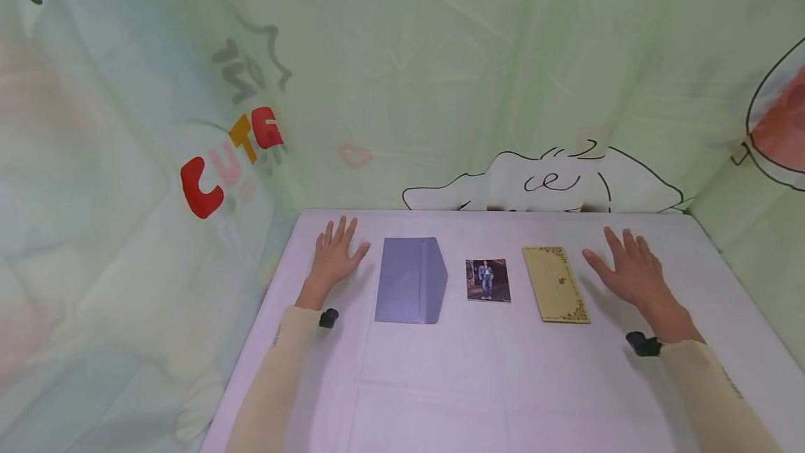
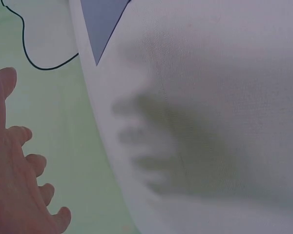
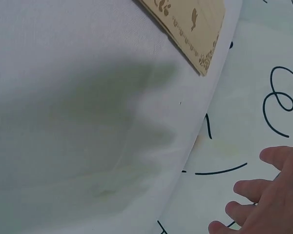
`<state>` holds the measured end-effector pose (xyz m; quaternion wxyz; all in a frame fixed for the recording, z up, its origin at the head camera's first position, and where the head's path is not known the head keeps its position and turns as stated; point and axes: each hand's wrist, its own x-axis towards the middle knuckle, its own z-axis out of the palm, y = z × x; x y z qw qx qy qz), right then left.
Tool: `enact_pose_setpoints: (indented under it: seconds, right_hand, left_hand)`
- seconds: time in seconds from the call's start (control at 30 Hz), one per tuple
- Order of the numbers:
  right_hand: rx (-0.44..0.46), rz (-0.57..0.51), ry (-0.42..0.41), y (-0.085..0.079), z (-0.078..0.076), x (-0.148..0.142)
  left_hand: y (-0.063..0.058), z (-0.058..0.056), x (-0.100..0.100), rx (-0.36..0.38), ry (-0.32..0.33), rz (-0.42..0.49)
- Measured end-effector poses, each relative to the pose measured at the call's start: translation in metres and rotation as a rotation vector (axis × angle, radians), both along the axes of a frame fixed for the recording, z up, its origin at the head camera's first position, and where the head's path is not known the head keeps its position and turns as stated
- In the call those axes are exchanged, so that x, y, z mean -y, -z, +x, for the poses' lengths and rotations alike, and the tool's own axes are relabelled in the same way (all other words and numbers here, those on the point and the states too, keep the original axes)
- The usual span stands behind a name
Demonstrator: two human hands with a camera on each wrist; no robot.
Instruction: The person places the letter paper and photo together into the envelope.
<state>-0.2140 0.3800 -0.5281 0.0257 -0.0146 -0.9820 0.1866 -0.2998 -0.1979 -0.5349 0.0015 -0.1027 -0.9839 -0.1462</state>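
Fingers spread, my left hand (image 1: 335, 257) is held over the table's left side, holding nothing. Beside it lies a blue-grey envelope (image 1: 402, 282) with its pointed flap toward the right; a corner of the envelope (image 2: 102, 27) shows in the left wrist view. A small photo (image 1: 488, 280) of a standing person lies in the middle. To its right is a tan card (image 1: 556, 285) with ornate brown corners, its corner also visible in the right wrist view. My right hand (image 1: 632, 272), also spread and holding nothing, hovers right of the card.
A white cloth covers the table (image 1: 440, 390). Behind it hangs a pale green curtain (image 1: 409, 89) with printed drawings and coloured letters, which also runs along the left and right sides. Both hands cast shadows on the cloth.
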Motion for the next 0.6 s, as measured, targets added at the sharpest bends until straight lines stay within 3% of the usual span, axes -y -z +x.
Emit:
enact_pose_setpoints:
  seconds: [0.6]
  right_hand:
    - [-0.016,-0.015,-0.063,0.014,-0.008,0.019]
  left_hand:
    - [0.014,0.003,-0.018,-0.028,0.027,-0.009]
